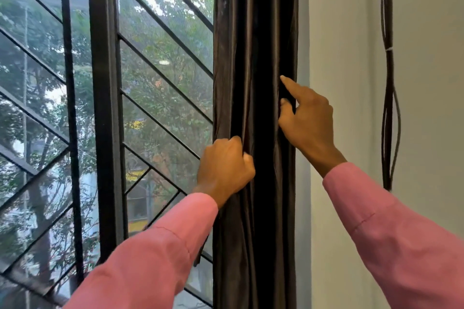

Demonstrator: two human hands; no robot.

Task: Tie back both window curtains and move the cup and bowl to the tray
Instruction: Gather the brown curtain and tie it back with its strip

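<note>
A dark brown curtain point(253, 45) hangs gathered into a narrow column at the right edge of the window. My left hand point(224, 168) is closed on the folds at the curtain's left side, about mid-height. My right hand point(305, 123) is higher, at the curtain's right edge, with thumb and a finger pinching a fold and the index finger pointing up along the fabric. Both arms wear pink sleeves. No cup, bowl or tray is in view, and I see no second curtain.
The window point(160, 63) to the left has a dark frame point(105, 108) and slanted metal bars, with trees outside. A pale wall point(346, 57) lies to the right, where a bundle of dark cables point(388, 108) hangs down.
</note>
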